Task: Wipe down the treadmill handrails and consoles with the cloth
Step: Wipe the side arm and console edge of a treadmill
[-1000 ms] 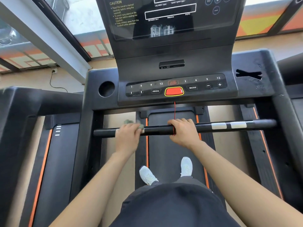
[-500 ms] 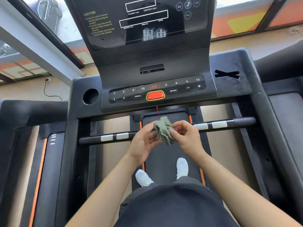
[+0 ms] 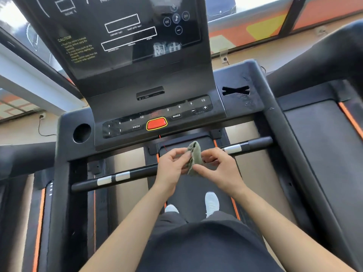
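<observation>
Cloth (image 3: 194, 157), green and bunched, pinched from both sides: left hand (image 3: 172, 167) gripping one edge, right hand (image 3: 220, 169) gripping other edge. Held just above middle of front handrail (image 3: 135, 172).

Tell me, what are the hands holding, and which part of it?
A bunched-up green cloth. The left hand pinches its left side, and the right hand pinches its right side and lower end.

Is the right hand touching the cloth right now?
Touching. The head view shows the right hand pinching the cloth, with the left hand holding its other side.
</observation>
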The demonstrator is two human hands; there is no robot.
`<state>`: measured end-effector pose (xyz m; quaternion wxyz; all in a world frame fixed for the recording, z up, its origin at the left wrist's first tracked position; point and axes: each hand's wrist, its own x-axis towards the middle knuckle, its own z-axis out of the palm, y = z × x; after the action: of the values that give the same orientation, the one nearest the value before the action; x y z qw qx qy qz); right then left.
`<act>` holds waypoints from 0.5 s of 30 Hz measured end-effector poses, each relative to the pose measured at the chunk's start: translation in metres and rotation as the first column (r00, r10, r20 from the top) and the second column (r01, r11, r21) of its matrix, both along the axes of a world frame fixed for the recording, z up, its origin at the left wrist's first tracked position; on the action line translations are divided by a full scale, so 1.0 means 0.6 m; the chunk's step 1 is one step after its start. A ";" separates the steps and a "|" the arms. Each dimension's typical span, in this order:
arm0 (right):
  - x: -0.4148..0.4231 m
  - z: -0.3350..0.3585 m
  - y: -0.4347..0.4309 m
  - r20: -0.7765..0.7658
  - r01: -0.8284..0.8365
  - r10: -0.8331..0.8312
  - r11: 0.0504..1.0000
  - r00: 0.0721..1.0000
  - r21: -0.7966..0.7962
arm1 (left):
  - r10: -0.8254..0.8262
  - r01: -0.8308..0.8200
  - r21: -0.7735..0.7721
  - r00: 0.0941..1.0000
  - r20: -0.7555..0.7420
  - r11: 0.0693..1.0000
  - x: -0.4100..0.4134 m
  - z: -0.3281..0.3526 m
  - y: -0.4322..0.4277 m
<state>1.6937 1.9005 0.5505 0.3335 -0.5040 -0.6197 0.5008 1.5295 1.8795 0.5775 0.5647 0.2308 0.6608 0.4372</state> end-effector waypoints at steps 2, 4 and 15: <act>0.001 0.003 0.000 0.015 0.051 -0.051 0.999 0.999 -0.012 | -0.023 0.023 -0.008 1.000 -0.002 1.000 0.016 0.002 0.006; 0.004 0.005 0.004 -0.010 0.084 -0.085 0.996 0.996 -0.041 | -0.047 0.047 -0.002 0.999 -0.011 0.999 0.025 0.005 0.013; 0.055 0.019 0.027 0.061 0.216 -0.209 0.964 0.976 -0.154 | -0.318 0.333 0.078 0.934 -0.160 0.940 -0.025 0.007 0.081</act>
<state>1.7264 1.9165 0.5620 0.3303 -0.6035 -0.5272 0.4988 1.5148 1.9280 0.5820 0.5669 0.3976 0.6290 0.3534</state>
